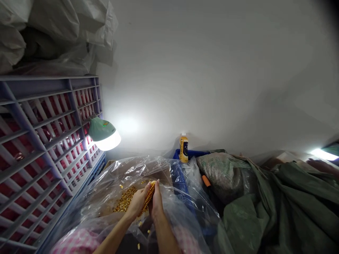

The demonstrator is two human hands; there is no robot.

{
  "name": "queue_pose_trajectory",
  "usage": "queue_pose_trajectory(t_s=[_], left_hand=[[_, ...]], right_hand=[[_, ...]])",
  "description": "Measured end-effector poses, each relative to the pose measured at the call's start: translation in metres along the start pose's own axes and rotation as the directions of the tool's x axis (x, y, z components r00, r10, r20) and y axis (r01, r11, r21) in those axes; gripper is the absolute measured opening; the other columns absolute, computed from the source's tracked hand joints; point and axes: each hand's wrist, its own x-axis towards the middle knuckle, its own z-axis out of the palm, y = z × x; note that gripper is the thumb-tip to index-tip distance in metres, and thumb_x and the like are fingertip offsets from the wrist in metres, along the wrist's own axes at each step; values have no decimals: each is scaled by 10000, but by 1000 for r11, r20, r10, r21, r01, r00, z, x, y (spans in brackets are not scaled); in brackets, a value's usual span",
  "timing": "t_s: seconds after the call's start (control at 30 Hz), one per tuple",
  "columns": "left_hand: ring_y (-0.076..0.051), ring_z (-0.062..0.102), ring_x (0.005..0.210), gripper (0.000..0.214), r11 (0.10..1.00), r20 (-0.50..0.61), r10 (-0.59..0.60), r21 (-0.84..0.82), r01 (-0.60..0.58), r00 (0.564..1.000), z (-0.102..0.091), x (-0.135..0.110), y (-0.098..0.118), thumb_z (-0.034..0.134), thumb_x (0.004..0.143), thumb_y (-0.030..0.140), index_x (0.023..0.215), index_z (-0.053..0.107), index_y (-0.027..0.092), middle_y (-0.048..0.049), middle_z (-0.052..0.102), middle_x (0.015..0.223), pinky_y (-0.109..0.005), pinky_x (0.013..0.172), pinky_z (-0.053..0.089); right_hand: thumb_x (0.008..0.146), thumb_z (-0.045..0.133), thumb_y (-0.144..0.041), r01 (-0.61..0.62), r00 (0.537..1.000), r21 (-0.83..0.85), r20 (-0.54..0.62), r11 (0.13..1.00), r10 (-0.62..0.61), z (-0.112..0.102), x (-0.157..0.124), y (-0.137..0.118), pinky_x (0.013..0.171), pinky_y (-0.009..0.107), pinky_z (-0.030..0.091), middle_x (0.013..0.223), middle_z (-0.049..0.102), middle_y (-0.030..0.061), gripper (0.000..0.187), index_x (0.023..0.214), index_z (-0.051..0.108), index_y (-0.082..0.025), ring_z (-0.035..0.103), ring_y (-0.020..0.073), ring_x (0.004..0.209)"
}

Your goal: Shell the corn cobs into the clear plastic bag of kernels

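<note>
A yellow corn cob [149, 198] stands slanted between my two hands. My left hand [138, 200] is closed round its left side, and my right hand [157, 201] grips it from the right, fingers pointing up. Rows of kernels still cover the part of the cob that shows. Below and to the left, a heap of loose corn kernels [125, 199] lies inside a clear plastic bag [106, 180]. A few single kernels [138, 246] lie on the plastic near my forearms. The palms hide part of the cob.
A lit green lamp [102, 128] hangs on the purple plastic crate [57, 173] at left. A yellow bottle [183, 149] stands by a blue bin [182, 183]. An orange handle [206, 181], a filled sack [222, 173] and green tarpaulin [296, 204] are at right.
</note>
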Motion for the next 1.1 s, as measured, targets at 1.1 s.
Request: queue_pose_trajectory(t_s=[1.1], left_hand=[[-215,572,937,647,984,17,90,-158,-87,996,2,-1,9,362,733,663,908,637,104,-89,656,920,-271,916,391]], right_hand=[[611,556,-687,68,996,45,47,997,-70,6,-1,-4,765,295,481,859,657,46,527,771,586,-186,590,217,953]])
